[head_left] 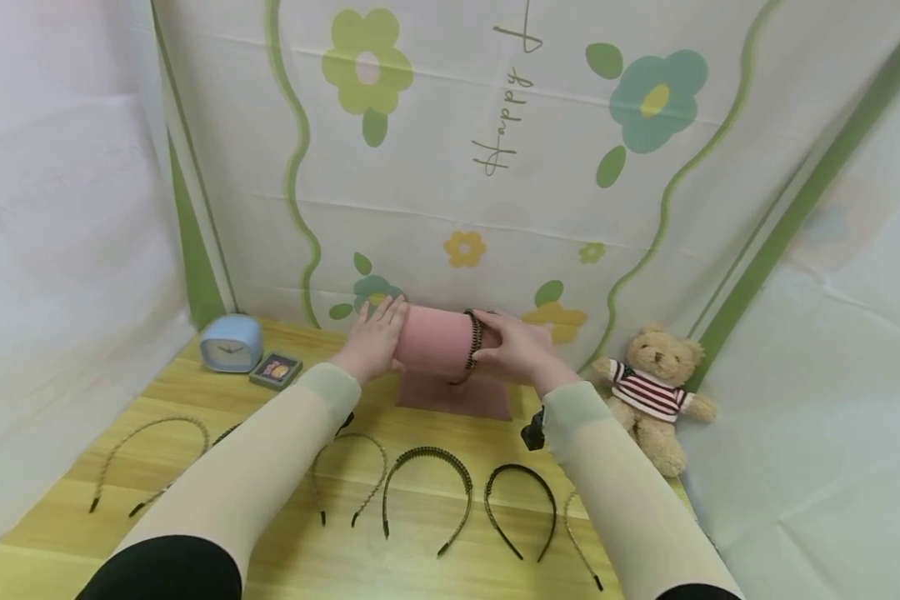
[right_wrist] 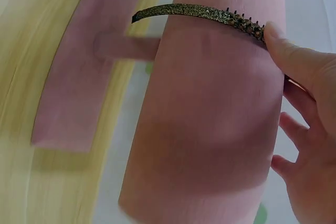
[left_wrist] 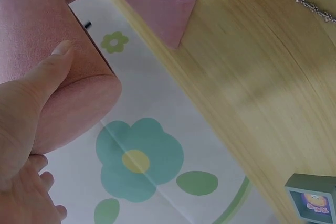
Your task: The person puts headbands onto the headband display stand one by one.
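Observation:
A pink headband display stand [head_left: 435, 337], a padded horizontal roll on a flat base [head_left: 453, 397], stands at the back of the table. My left hand [head_left: 371, 340] holds the roll's left end. In the left wrist view its thumb [left_wrist: 55, 66] lies along the side, and the other fingers are partly hidden behind the end. A dark studded headband [right_wrist: 194, 10] arches over the roll near its middle, its black tip standing out from the surface. My right hand [head_left: 521, 346] pinches this headband, with the thumb [right_wrist: 278, 40] on its studded part.
Several headbands, among them a dark studded one [head_left: 429, 452] and a black one [head_left: 521, 468], lie along the front. At back left are a blue clock [head_left: 232, 333] and a small grey framed box [head_left: 276, 371]. A teddy bear [head_left: 652, 400] sits right, by the curtain [head_left: 420, 192].

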Tool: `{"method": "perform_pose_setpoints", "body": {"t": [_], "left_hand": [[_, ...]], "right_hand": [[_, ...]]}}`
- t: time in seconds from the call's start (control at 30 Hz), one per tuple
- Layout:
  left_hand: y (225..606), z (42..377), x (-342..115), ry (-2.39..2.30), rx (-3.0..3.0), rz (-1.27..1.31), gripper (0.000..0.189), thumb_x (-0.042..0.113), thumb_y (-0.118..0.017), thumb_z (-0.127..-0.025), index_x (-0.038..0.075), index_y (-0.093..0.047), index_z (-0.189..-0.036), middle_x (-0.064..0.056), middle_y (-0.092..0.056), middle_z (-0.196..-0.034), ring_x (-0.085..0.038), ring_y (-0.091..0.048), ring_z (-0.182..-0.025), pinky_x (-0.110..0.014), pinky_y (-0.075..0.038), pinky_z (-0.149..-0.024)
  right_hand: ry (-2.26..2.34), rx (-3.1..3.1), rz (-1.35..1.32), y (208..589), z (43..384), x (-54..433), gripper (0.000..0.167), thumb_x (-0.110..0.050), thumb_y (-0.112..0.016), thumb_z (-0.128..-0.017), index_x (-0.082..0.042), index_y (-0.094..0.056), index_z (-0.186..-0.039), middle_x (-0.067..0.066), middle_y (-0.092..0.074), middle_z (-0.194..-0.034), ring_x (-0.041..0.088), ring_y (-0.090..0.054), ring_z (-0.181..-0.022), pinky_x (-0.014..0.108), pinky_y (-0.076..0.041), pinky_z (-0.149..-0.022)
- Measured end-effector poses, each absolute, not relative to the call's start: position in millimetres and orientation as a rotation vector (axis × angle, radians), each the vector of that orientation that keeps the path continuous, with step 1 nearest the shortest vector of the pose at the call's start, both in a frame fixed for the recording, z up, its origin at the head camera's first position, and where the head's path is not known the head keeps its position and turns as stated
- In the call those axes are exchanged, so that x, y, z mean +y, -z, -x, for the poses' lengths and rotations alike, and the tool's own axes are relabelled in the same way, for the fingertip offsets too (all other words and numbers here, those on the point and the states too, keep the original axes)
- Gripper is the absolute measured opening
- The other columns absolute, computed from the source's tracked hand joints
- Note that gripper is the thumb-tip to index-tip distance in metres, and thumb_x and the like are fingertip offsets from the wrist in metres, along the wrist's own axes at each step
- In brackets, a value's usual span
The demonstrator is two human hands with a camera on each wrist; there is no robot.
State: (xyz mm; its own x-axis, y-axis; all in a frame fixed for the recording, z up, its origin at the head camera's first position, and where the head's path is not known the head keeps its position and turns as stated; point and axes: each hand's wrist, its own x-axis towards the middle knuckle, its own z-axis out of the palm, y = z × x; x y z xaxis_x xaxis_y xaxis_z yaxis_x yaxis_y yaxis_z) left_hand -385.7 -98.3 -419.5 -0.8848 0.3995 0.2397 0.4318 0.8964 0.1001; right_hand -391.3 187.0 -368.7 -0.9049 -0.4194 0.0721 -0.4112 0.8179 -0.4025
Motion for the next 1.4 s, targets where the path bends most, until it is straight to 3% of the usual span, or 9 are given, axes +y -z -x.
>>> {"method": "perform_pose_setpoints", "body": {"t": [0.2, 0.4, 0.67, 0.9, 1.03, 1.13, 1.27, 1.4], "left_hand": [[421.2, 387.4, -97.9, 0.227, -2.843, 0.635, 0.124, 0.047, -0.087, -0.068, 0.002, -0.013, -0.156, -0.019, -0.014, -0.162, -0.036, -0.011, -0.148, -0.06, -0.006, -0.117], [420.3, 386.8, -97.9, 0.235, -2.863, 0.625, 0.123, 0.046, -0.087, -0.069, 0.003, -0.012, -0.155, -0.018, -0.011, -0.163, -0.035, -0.009, -0.149, -0.059, -0.002, -0.117], [418.7, 386.6, -95.3, 0.239, -2.86, 0.638, 0.123, 0.047, -0.087, -0.069, 0.002, -0.012, -0.156, -0.019, -0.01, -0.163, -0.036, -0.009, -0.148, -0.06, -0.003, -0.117], [414.6, 382.9, -96.2, 0.297, -2.875, 0.627, 0.118, 0.041, -0.088, -0.071, 0.002, -0.014, -0.155, -0.019, -0.009, -0.163, -0.035, -0.007, -0.149, -0.058, 0.0, -0.117], [415.4, 384.1, -100.7, 0.319, -2.882, 0.631, 0.118, 0.04, -0.088, -0.072, 0.002, -0.013, -0.156, -0.019, -0.007, -0.163, -0.035, -0.005, -0.149, -0.058, 0.002, -0.117], [415.0, 385.9, -106.8, 0.327, -2.875, 0.617, 0.119, 0.038, -0.089, -0.071, 0.002, -0.014, -0.155, -0.019, -0.008, -0.163, -0.035, -0.006, -0.149, -0.058, 0.0, -0.117], [413.7, 386.2, -115.1, 0.336, -2.896, 0.596, 0.119, 0.037, -0.088, -0.072, 0.001, -0.012, -0.155, -0.019, -0.007, -0.163, -0.036, -0.005, -0.149, -0.056, 0.004, -0.117], [412.2, 383.7, -123.2, 0.339, -2.922, 0.584, 0.12, 0.038, -0.087, -0.073, 0.0, -0.01, -0.156, -0.019, -0.004, -0.163, -0.035, -0.002, -0.149, -0.054, 0.01, -0.116]], "right_hand": [[0.729, 2.927, 0.742, 364.5, 386.5, 160.7, 0.079, -0.029, -0.078, -0.086, -0.029, -0.038, -0.154, -0.003, -0.04, -0.152, 0.019, -0.037, -0.137, 0.039, -0.035, -0.109], [0.808, 2.876, 0.723, 364.1, 385.1, 149.7, 0.077, -0.026, -0.077, -0.088, -0.026, -0.037, -0.154, 0.002, -0.033, -0.157, 0.022, -0.028, -0.143, 0.041, -0.031, -0.113], [1.045, 2.812, 0.624, 365.2, 382.8, 168.6, 0.084, -0.027, -0.077, -0.088, -0.036, -0.028, -0.156, -0.006, -0.031, -0.158, 0.018, -0.027, -0.144, 0.039, -0.031, -0.114], [1.181, 2.968, 0.576, 363.3, 362.2, 234.3, 0.065, -0.018, -0.074, -0.09, -0.013, -0.047, -0.148, 0.011, -0.042, -0.152, 0.033, -0.033, -0.141, 0.054, -0.023, -0.116], [1.206, 3.014, 0.42, 379.2, 335.2, 288.5, 0.055, -0.024, -0.072, -0.093, -0.011, -0.053, -0.143, 0.015, -0.047, -0.144, 0.037, -0.045, -0.127, 0.057, -0.037, -0.106], [1.213, 3.036, 0.302, 397.5, 316.6, 329.2, 0.048, -0.028, -0.07, -0.094, -0.008, -0.059, -0.136, 0.017, -0.056, -0.134, 0.034, -0.054, -0.114, 0.052, -0.047, -0.097], [1.207, 3.038, 0.187, 422.2, 296.6, 380.6, 0.035, -0.017, -0.067, -0.096, 0.003, -0.064, -0.124, 0.022, -0.064, -0.117, 0.033, -0.06, -0.104, 0.04, -0.053, -0.085], [1.075, 2.996, 0.053, 450.9, 278.8, 424.3, 0.027, -0.004, -0.064, -0.095, 0.011, -0.061, -0.117, 0.025, -0.064, -0.108, 0.038, -0.061, -0.099, 0.043, -0.055, -0.079]]}}
